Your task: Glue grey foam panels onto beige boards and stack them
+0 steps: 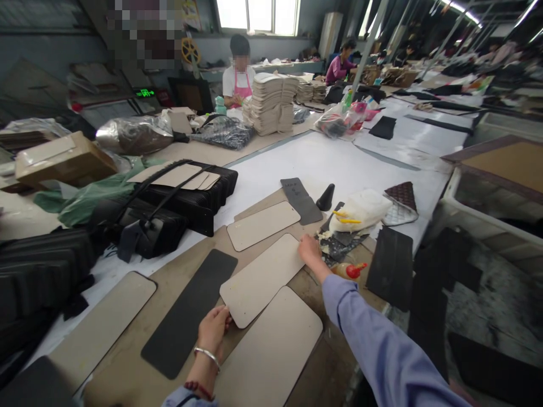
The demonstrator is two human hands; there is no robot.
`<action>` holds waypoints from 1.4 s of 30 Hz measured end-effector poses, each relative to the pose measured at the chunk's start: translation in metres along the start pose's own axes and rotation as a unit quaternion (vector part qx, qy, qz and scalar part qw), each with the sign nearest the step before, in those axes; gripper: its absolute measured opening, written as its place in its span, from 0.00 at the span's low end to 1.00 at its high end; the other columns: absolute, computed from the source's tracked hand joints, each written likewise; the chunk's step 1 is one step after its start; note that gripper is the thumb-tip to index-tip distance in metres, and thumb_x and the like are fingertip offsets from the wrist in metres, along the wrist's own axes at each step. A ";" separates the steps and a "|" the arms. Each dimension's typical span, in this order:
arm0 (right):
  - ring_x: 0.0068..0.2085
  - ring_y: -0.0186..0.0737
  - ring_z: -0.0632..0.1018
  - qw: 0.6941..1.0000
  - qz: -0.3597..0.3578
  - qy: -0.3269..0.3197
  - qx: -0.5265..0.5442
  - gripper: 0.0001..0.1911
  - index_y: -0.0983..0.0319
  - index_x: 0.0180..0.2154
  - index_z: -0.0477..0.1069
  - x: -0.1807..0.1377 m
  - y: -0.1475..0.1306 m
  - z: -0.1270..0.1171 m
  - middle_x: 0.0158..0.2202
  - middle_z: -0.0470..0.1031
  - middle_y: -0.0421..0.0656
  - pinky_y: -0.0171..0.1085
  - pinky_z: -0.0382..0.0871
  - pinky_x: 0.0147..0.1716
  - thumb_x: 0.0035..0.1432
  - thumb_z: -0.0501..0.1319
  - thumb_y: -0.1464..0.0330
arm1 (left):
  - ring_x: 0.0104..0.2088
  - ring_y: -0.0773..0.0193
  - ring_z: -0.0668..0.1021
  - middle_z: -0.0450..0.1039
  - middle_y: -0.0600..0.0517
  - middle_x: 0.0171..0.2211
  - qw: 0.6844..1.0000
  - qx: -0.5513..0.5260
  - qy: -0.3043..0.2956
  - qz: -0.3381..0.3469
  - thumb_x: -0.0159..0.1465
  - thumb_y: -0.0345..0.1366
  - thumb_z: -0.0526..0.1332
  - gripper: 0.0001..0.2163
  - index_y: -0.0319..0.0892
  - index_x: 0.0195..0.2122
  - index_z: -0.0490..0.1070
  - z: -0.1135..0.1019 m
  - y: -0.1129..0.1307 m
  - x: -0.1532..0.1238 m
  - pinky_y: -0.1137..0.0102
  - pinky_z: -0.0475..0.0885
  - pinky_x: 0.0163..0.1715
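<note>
A beige board with rounded corners (263, 280) is held between my two hands above the table. My left hand (213, 329) pinches its near left corner, with a bangle on the wrist. At the far right end, my right hand (310, 251) grips the edge with closed fingers. Partly below it lies a larger beige board (271, 356). To the left is a black rounded panel (190, 311), with another beige board (106, 325) farther left. Beyond the held board rests a smaller beige board (263, 226), close to a dark grey piece (301, 199).
A bottle with a red cap (354, 270) lies right of my right hand, near a white glue-smeared container (360, 210) and a black cone (326, 198). Bundled black panels (186, 198) stand at left. A white bin (487, 226) stands at right. Co-workers sit farther back.
</note>
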State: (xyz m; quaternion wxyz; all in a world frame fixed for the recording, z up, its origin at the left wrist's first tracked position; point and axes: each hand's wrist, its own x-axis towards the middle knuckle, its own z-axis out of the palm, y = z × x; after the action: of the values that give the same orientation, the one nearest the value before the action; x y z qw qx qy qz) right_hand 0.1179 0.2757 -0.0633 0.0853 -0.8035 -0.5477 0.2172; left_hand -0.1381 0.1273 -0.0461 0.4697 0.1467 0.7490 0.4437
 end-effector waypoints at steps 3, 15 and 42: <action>0.44 0.40 0.72 1.000 -0.003 -0.006 0.025 0.15 0.64 0.44 0.66 0.002 0.003 -0.001 0.45 0.69 0.45 0.45 0.68 0.43 0.59 0.55 0.62 | 0.18 0.71 0.67 0.66 0.55 0.15 0.999 -0.005 0.001 0.038 0.44 0.33 0.62 0.05 0.37 0.22 0.70 0.000 -0.001 0.003 0.76 0.59 0.18; 0.45 0.38 0.72 0.975 -0.118 0.082 0.167 0.12 0.67 0.44 0.66 -0.024 -0.028 -0.038 0.43 0.72 0.47 0.39 0.63 0.46 0.59 0.51 0.72 | 0.25 0.67 0.68 0.68 0.54 0.23 0.958 0.048 0.050 0.280 0.46 0.46 0.61 0.16 0.39 0.30 0.71 -0.025 0.045 -0.016 0.72 0.63 0.27; 0.38 0.48 0.73 0.948 -0.276 0.054 0.148 0.11 0.59 0.32 0.63 -0.156 0.081 0.004 0.33 0.72 0.51 0.47 0.66 0.42 0.48 0.47 0.64 | 0.20 0.64 0.69 0.66 0.52 0.15 0.992 0.059 0.063 0.088 0.42 0.51 0.59 0.17 0.39 0.19 0.70 -0.123 -0.093 -0.132 0.70 0.64 0.22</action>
State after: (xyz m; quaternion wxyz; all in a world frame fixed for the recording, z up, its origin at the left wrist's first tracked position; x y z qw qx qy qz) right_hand 0.1369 0.1005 -0.0573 0.2891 -0.6099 -0.7041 0.2205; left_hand -0.1543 -0.0746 -0.0247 0.3709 0.2113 0.7864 0.4465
